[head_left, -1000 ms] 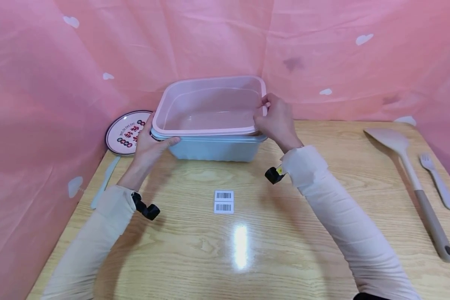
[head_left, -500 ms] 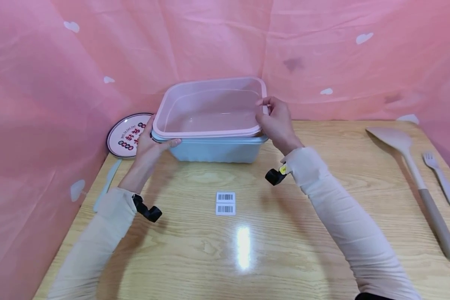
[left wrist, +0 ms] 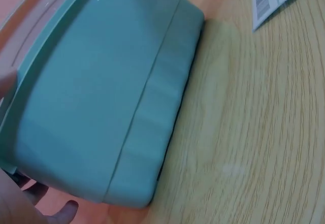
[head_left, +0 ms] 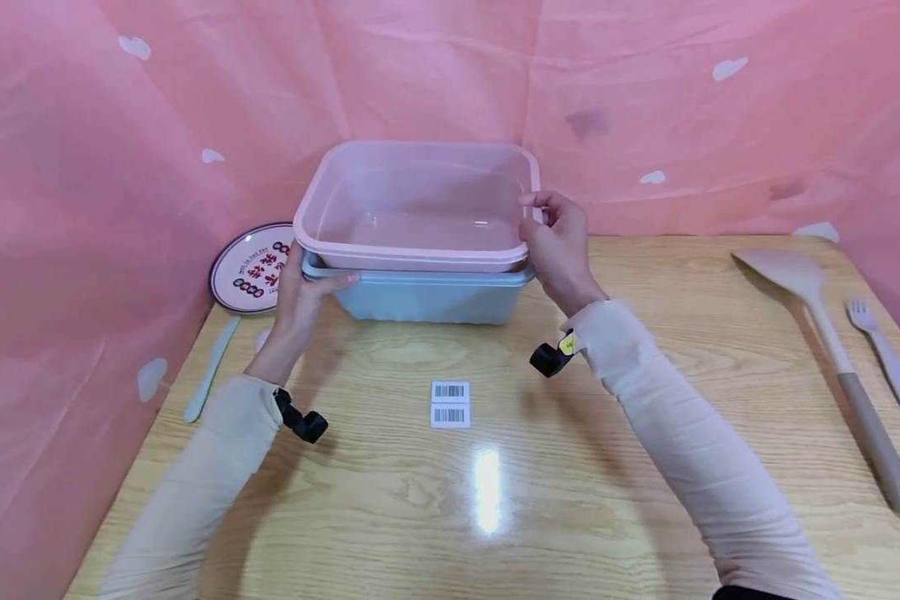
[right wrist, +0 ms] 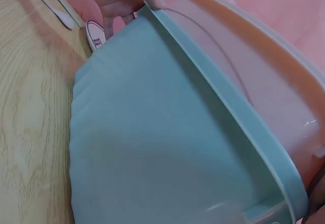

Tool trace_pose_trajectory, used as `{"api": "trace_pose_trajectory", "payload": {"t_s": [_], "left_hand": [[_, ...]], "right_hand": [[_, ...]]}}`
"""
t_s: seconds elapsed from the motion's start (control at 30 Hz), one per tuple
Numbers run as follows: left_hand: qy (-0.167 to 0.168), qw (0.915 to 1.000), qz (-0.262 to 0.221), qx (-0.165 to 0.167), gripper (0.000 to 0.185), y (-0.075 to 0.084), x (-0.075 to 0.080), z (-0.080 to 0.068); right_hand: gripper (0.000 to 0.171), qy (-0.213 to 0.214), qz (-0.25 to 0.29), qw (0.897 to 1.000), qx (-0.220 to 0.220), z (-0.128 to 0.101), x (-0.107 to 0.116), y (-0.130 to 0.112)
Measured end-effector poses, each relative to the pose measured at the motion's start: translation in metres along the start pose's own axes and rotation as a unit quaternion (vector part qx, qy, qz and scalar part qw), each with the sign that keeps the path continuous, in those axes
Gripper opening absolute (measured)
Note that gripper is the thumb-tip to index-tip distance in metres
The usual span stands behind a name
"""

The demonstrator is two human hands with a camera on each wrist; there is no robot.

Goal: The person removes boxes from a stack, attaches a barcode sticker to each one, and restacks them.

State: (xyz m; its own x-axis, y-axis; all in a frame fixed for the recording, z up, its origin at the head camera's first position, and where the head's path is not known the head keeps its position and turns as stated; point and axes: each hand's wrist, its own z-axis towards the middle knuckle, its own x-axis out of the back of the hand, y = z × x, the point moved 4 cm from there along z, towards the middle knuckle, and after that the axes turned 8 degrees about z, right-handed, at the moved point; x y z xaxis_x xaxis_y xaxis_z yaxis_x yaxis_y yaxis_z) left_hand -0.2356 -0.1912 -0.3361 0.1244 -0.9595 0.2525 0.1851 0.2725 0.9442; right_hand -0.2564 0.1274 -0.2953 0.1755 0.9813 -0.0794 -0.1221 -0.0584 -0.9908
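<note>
A pink rectangular plastic basin [head_left: 435, 192] sits raised partway out of a pale blue basin [head_left: 435, 302] of similar shape at the back of the table. My right hand [head_left: 562, 246] pinches the pink basin's right rim between thumb and fingers. At the left end my left hand [head_left: 300, 296] grips the blue basin's rim, thumb over the front edge. In the right wrist view, the wall of the pink basin [right wrist: 244, 46] stands above the blue rim. The left wrist view shows the blue basin [left wrist: 101, 87] down at the tabletop, fingers at its end.
Behind my left hand a patterned plate [head_left: 243, 271] leans near the pink cloth; a pale green knife [head_left: 212, 367] lies before it. Two barcode labels [head_left: 450, 404] lie mid-table. A long-handled spatula [head_left: 825, 325] and a fork [head_left: 885, 354] lie at the right.
The pink basin has risen and come farther out of the blue one, its left side lifting too. My right hand still holds its rim; my left hand stays on the blue basin.
</note>
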Motion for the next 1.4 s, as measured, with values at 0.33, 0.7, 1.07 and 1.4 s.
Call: {"api": "trace_pose_trajectory", "payload": {"t_s": [0.33,0.7,1.07,1.4], "left_hand": [[-0.020,0.9996,0.009,0.019,0.094,0.002,-0.006,0.006],[-0.027,0.9990,0.012,0.034,0.093,0.002,-0.008,0.006],[0.001,0.9982,0.025,0.055,0.087,-0.001,0.003,-0.002],[0.001,0.9978,0.045,0.048,0.089,-0.002,0.001,-0.003]], "right_hand": [[0.025,0.033,0.094,0.994,0.038,-0.006,0.003,-0.022],[0.031,0.042,0.169,0.983,0.065,-0.017,0.012,-0.057],[0.034,0.002,0.251,0.966,0.059,-0.037,0.030,-0.083],[0.032,-0.003,0.277,0.958,0.080,-0.058,0.066,-0.093]]}}
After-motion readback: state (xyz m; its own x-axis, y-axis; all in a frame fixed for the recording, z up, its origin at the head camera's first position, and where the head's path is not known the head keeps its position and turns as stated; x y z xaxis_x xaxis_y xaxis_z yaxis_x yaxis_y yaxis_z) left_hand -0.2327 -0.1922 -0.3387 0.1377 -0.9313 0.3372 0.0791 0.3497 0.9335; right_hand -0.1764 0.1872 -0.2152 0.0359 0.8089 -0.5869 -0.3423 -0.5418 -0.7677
